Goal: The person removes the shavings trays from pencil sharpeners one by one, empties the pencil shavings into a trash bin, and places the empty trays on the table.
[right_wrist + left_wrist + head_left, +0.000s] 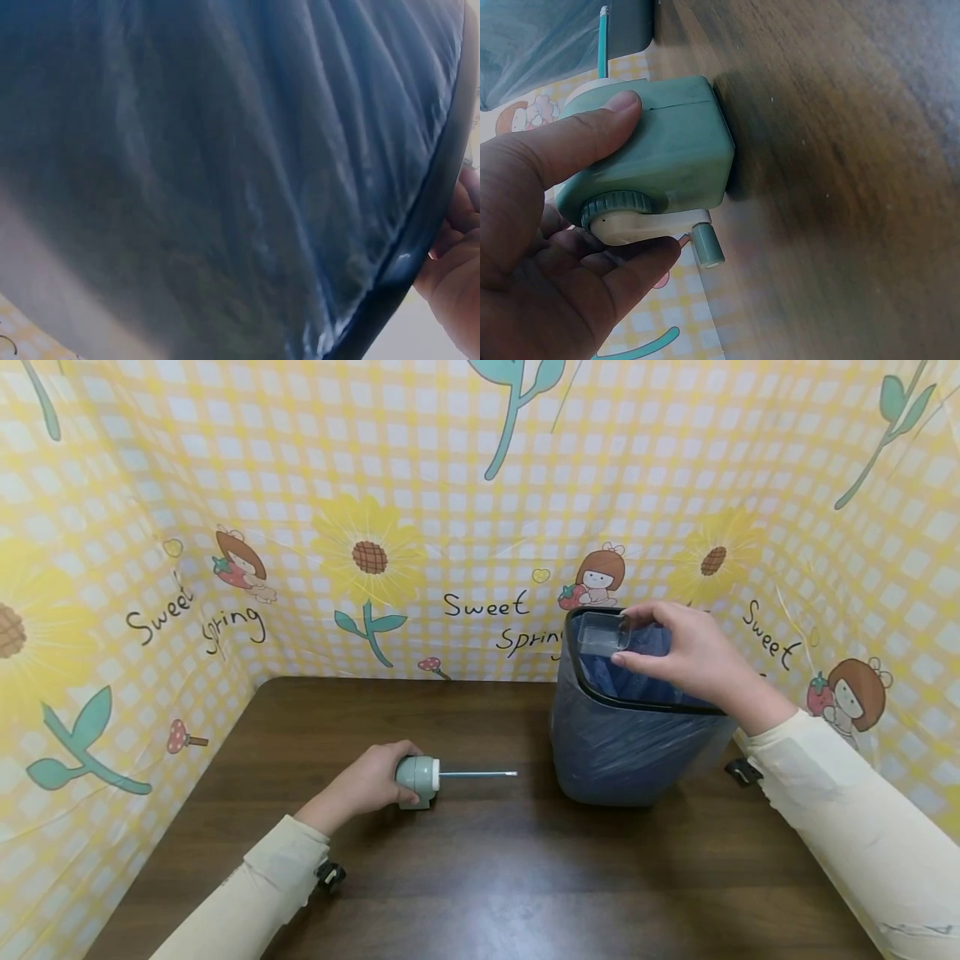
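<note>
My left hand [372,779] grips a green hand-crank pencil sharpener [417,777] on the table. From its white front a blue pencil [477,774] sticks out to the right. In the left wrist view the thumb lies on top of the sharpener body [660,150], and the fingers are beside the crank handle [708,246]. My right hand [693,652] pinches a small clear plastic box [600,635] over the mouth of the trash bin [630,752]. Only part of that hand [454,270] shows in the right wrist view, past the bin's black rim [397,270].
A thin bluish bag lines the bin, which stands at the right of the brown wooden table [480,877]. Yellow checked cloth [450,510] with printed flowers hangs behind and along both sides.
</note>
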Tool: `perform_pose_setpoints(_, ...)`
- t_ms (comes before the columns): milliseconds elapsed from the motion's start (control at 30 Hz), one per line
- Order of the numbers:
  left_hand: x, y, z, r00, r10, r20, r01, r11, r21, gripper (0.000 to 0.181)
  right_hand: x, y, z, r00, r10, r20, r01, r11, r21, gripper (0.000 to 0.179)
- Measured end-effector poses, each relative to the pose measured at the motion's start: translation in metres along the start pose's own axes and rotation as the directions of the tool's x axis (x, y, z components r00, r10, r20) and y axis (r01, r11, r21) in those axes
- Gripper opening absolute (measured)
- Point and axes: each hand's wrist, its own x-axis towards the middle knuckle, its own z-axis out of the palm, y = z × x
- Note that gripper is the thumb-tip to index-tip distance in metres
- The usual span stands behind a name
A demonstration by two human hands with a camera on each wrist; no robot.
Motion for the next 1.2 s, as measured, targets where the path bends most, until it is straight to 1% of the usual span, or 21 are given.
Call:
perform_pose_setpoints(433, 0.001, 0.001, -0.001, 1.000, -0.003, 0.006, 0.003, 1.000, 0.005, 0.064, 0.001, -0.007, 0.005, 1.000, 0.003, 0.002, -0.003, 0.999, 0.034, 0.058)
perform_pose_setpoints(667, 0.000, 0.002, -0.002, 1.000, -0.012, 0.012, 0.012, 1.000, 0.003, 0.064, 0.002, -0.011, 0.008, 1.000, -0.025, -0.004, 0.026, 0.998, 0.054, 0.056)
perform_pose_setpoints(933, 0.001, 0.002, -0.003, 1.000, -0.014, 0.013, 0.014, 1.000, 0.005, 0.064, 0.003, -0.012, 0.013, 0.999, -0.047, -0.016, 0.048, 0.998, 0.046, 0.055)
perform_pose_setpoints(1200, 0.000, 0.001, -0.002, 1.000, -0.007, 0.012, 0.007, 1.000, 0.001, 0.064, 0.005, -0.016, 0.018, 0.999, -0.032, -0.001, 0.032, 0.998, 0.051, 0.057)
